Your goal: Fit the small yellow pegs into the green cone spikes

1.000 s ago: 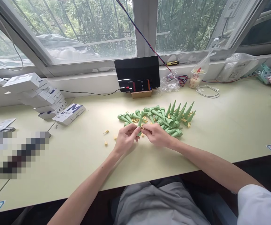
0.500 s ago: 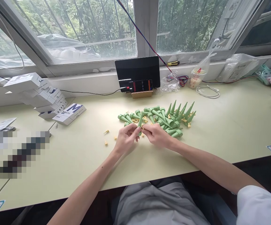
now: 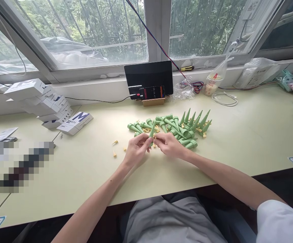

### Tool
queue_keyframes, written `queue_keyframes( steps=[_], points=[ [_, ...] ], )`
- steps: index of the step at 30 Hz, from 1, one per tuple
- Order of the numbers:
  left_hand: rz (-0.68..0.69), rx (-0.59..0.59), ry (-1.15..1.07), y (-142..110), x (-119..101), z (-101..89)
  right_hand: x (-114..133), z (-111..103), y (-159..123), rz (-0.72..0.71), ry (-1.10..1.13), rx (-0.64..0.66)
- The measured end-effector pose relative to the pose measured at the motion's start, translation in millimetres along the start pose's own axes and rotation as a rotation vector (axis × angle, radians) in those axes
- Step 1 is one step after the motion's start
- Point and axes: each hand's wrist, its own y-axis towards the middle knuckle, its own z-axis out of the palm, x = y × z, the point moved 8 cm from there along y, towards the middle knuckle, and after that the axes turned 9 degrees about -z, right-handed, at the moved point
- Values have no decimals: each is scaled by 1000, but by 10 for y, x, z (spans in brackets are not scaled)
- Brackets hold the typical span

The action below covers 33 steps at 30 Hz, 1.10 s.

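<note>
Smooth, matt plastic is shown by the green spike (image 3: 152, 129) held in the left hand (image 3: 136, 148) and by the ribbed-capped cones (image 3: 178, 129) heaped beyond the right hand (image 3: 171, 145). Beneath both, a smooth tabletop (image 3: 85, 168) is seen. Beyond them, a glossy black panel (image 3: 148, 76) and crinkled clear film (image 3: 184, 90) are shown.

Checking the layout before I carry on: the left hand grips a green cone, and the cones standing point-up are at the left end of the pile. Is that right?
Not quite: the cones standing point-up are at the right end of the pile, as the head view shows. The left hand does grip a green cone.
</note>
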Motion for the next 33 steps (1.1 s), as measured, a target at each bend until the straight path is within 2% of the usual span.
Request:
queue_keyframes(
  steps=[4, 8, 21, 33],
  points=[
    [-2, 4, -16, -4, 6, 1, 56, 2, -9, -121, -113, -1],
    [13, 5, -31, -4, 4, 2, 72, 3, -16, -178, -152, -4],
    [37, -3, -15, -5, 0, -5, 46, -30, 13, -77, -29, -41],
    [-14, -32, -26, 14, 9, 11, 29, -27, -4, -95, -128, -96]
  ],
)
